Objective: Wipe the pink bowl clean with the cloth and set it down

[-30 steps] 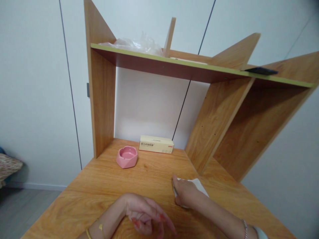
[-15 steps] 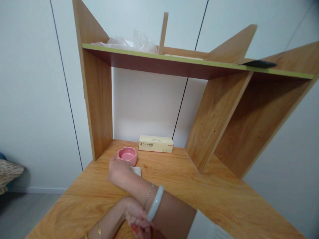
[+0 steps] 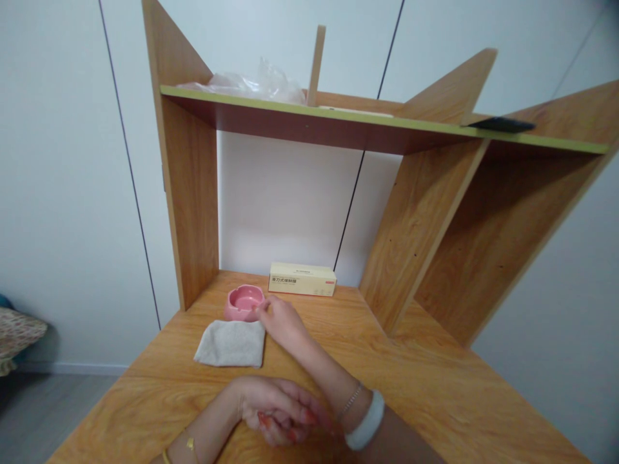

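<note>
A folded grey cloth (image 3: 231, 345) lies flat on the wooden desk. Just behind it stands a pink ashtray (image 3: 242, 314) with notches in its rim. My right hand (image 3: 285, 323) reaches in from the right, fingers bent and drawn together beside the ashtray's right side and the cloth's back right corner. Whether its fingertips grip either one is hidden. A pale bangle and a thin bracelet circle that wrist. Nearer to me, my left hand (image 3: 278, 409) is loosely closed, its red-nailed fingers curled in below my right forearm. I see nothing held in it.
A cream cling-film box (image 3: 302, 281) stands against the back wall. The wooden hutch (image 3: 197, 206) rises around it, with upright panels on the right. On the upper shelf (image 3: 338, 115) are a clear plastic bag (image 3: 256, 84) and a dark flat object (image 3: 503, 124).
My right hand has moved right from the ashtray's front left to its right side, uncovering the grey cloth. My left hand stays low, its fingers shifted slightly right.
</note>
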